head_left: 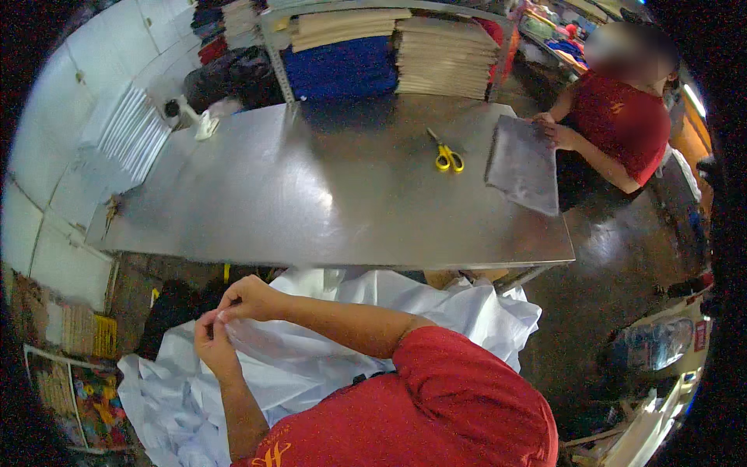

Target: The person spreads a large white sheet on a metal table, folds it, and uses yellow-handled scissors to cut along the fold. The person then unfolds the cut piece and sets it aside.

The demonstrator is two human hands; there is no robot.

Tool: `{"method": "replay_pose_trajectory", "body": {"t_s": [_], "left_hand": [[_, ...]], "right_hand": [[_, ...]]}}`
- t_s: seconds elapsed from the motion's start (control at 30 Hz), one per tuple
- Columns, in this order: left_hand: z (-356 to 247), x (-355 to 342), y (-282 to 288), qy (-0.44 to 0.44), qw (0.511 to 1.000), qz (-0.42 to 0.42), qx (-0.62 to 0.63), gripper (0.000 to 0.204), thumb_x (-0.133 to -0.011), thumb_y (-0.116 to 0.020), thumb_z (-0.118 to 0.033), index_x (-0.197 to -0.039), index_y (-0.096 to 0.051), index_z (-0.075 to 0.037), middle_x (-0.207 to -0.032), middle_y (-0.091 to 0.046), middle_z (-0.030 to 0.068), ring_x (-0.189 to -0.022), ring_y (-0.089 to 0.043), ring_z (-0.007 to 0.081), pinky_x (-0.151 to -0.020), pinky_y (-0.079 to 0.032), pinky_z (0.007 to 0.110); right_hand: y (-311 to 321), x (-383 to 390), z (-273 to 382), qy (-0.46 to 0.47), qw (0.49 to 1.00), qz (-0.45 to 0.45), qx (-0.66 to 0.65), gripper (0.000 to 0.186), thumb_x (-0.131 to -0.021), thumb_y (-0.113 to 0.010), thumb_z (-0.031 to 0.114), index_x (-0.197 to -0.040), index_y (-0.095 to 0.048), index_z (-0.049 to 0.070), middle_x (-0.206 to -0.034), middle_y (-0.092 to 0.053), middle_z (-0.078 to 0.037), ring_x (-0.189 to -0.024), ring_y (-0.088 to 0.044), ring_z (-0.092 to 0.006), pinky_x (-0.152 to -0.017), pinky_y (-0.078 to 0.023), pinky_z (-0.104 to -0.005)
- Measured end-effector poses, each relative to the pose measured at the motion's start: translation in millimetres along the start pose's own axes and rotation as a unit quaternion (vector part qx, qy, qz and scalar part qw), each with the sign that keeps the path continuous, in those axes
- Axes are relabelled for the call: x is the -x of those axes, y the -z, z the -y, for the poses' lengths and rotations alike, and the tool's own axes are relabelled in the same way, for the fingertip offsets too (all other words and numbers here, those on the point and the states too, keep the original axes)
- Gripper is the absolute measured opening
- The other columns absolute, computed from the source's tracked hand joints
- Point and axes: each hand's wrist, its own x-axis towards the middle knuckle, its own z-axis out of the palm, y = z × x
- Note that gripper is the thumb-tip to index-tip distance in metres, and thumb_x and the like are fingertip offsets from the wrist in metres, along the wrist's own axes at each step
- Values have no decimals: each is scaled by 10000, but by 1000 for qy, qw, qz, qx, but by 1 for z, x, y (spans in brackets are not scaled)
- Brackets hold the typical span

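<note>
A large white cloth (pixel 334 342) lies bunched across my lap and hangs down in folds below the table's front edge. Over its left part, my left hand (pixel 215 344) and my right hand (pixel 253 299) meet, fingertips almost touching. Both are closed in a pinch on what looks like the cloth's edge; the fingers cover most of the pinched part. My right forearm reaches across the cloth from the right, while the left one comes up from below.
Yellow-handled scissors (pixel 447 158) lie on the metal table (pixel 257 202). At its right end, a co-worker in a red shirt (pixel 630 124) has both hands on a grey folded cloth (pixel 523 163). Folded fabric stacks (pixel 443 58) stand behind; white folded sheets (pixel 132 132) are at left.
</note>
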Motion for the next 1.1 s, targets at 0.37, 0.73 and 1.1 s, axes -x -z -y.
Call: {"method": "replay_pose_trajectory", "body": {"t_s": [0.37,0.73,1.1], "left_hand": [[141,82,149,-16,993,15,-116,210,-667,-547,39,-858,-585,-39,-808,-532,94,-778,-506,225,-712,-414,282],[170,156,237,-40,974,-48,-218,262,-693,-581,-34,-954,-599,-14,-958,-500,191,-892,-460,363,-763,-392,412],[249,206,191,18,933,-6,-358,283,-737,-625,-279,-787,-608,-2,-952,-546,204,-895,-525,376,-786,-437,436]], "right_hand": [[-145,-55,18,81,976,-101,176,127,-674,-700,156,-768,-675,75,-755,-634,-87,-687,-611,-193,-641,-481,-281],[-278,-46,38,47,985,-94,138,78,-686,-694,91,-741,-663,46,-741,-617,-74,-665,-591,-142,-610,-468,-252],[-242,-46,100,116,943,-266,165,63,-724,-660,75,-759,-632,31,-718,-589,-68,-661,-556,-134,-590,-442,-259]]}}
